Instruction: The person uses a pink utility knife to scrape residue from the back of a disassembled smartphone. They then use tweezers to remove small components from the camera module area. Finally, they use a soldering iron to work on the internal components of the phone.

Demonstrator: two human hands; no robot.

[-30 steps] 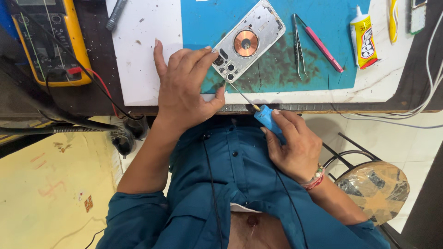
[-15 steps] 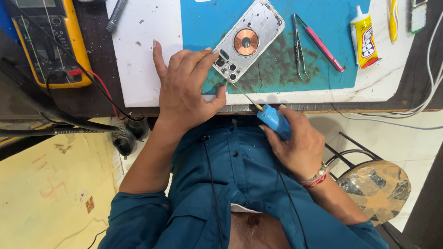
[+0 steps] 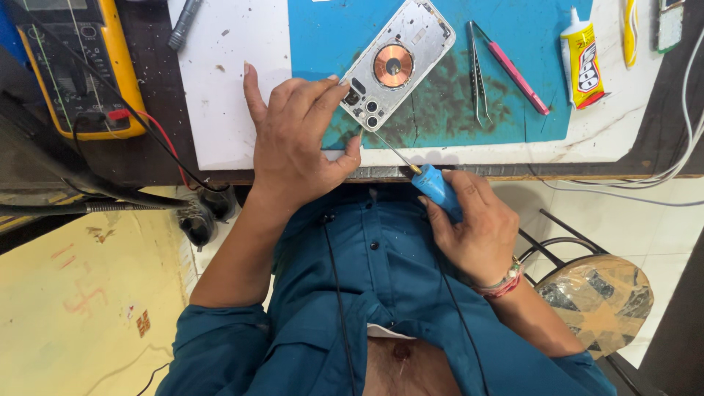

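Observation:
An opened phone back housing (image 3: 400, 59) with a copper coil lies face up on a blue work mat (image 3: 513, 95). My left hand (image 3: 297, 139) rests flat on the mat, its fingertips touching the housing's lower left corner. My right hand (image 3: 473, 224) grips a blue-handled soldering iron (image 3: 433, 183) near the table's front edge. The iron's thin tip reaches up to the housing's lower edge, beside my left thumb.
Metal tweezers (image 3: 477, 73) and a pink-handled tool (image 3: 519, 77) lie right of the housing, then a yellow glue tube (image 3: 583, 62). A yellow multimeter (image 3: 77, 70) with leads sits far left. A white board (image 3: 227, 81) lies under the mat. A round stool (image 3: 598, 301) stands lower right.
My right hand has shifted a little with the soldering iron, bringing its tip closer to the housing's lower edge. My left hand stays on the housing.

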